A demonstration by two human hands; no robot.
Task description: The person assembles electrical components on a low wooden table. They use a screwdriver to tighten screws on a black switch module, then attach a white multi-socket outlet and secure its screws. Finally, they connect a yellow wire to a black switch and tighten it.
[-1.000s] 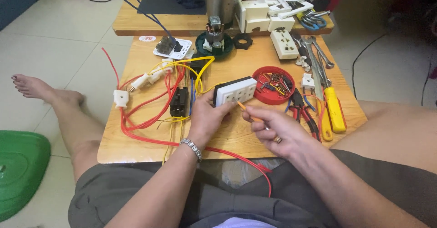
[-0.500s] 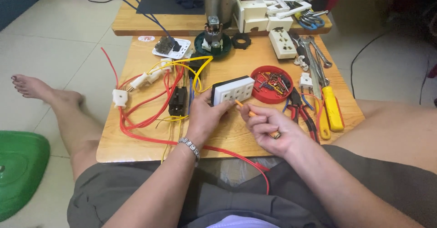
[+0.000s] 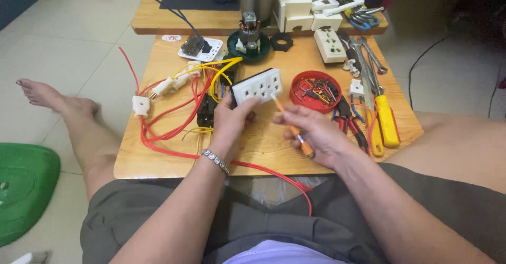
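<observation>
One white socket strip (image 3: pixel 257 86) was tipped up on edge over the wooden surface (image 3: pixel 158 161), left hand (image 3: pixel 227 120) fingers clamped round its lower end, probably to steady it. Right hand (image 3: pixel 316 135) fingers were closed on an orange screwdriver (image 3: pixel 293 129), tip touching the strip's face. Red wires (image 3: pixel 168 132) sprawled left, a red dish of screws (image 3: pixel 316 90) and pliers (image 3: pixel 350 121) sat right, tiled floor (image 3: pixel 68 48) around.

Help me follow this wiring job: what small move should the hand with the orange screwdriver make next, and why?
Probably ease the tip down into a screw on the white socket plate. The left hand props the plate tilted on the wooden table, and the right hand holds the orange screwdriver with its tip at the plate's right end; whether it is seated cannot be told.
</observation>
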